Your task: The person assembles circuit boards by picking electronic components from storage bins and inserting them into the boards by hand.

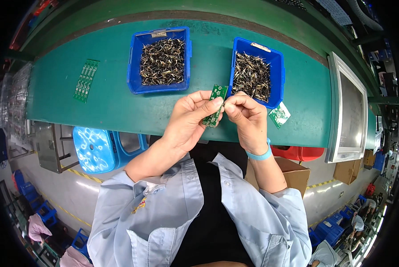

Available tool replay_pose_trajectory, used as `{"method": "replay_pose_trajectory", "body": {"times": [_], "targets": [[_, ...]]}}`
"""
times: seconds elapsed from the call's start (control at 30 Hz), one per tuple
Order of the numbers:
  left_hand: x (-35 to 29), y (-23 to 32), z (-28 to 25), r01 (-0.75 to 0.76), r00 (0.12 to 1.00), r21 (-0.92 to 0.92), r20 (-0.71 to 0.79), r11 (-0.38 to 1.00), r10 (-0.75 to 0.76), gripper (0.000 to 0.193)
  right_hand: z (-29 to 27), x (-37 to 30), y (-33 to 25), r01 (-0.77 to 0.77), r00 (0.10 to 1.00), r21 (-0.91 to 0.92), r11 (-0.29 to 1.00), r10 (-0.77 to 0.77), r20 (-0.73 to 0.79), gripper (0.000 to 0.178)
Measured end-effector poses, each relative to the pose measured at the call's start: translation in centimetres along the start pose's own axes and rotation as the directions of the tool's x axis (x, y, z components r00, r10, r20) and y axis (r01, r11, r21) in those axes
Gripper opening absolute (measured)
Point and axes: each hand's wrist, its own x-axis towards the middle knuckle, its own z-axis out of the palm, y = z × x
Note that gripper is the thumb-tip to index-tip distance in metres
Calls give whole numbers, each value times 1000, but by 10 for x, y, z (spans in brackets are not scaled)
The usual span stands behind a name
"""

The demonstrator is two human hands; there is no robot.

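Green and narrow, a rectangular printed circuit board (219, 91) is held upright at a slight slant above the front part of a long green table (106, 102). The person's left hand (188, 115) pinches it, thumb across the face and fingers behind. The right hand (249, 116), with a light blue band (260, 155) at its wrist, has its thumb and index finger pressed together at the board's right edge; whether a small part sits between those fingertips cannot be told. Beyond the left hand stands an open blue plastic bin (160, 88), filled with a heap of small black parts with thin metallic leads (162, 62). A second open blue plastic bin (277, 75), just beyond the right hand, holds a similar heap. Beside its near right corner lies a small green-and-white board (280, 115), while a green panel of several narrow strips (86, 80) lies well to the left on the table. A grey-framed flat panel (350, 111) stands at the right end. Below the table's front edge show a blue patterned stool (92, 149), a red plastic object (301, 153) and a brown cardboard box (294, 172).
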Motion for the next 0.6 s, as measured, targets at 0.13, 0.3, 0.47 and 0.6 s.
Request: {"method": "replay_pose_trajectory", "body": {"times": [0.13,0.3,0.47,0.6], "targets": [[-1,0,1,-4,1000,-9,-2,1000,4,16,-3,1,6,13,1000,-13,1000,-13,26,5],[-1,-1,2,-6,1000,-48,6,999,6,15,-1,2,10,-16,999,88,996,12,46,5],[0,-1,0,-19,1000,-48,23,999,20,16,1,2,10,-47,998,162,986,39,49,6],[0,4,1,-15,1000,16,-8,1000,15,16,-3,4,8,-21,998,80,997,16,52,7]]}}
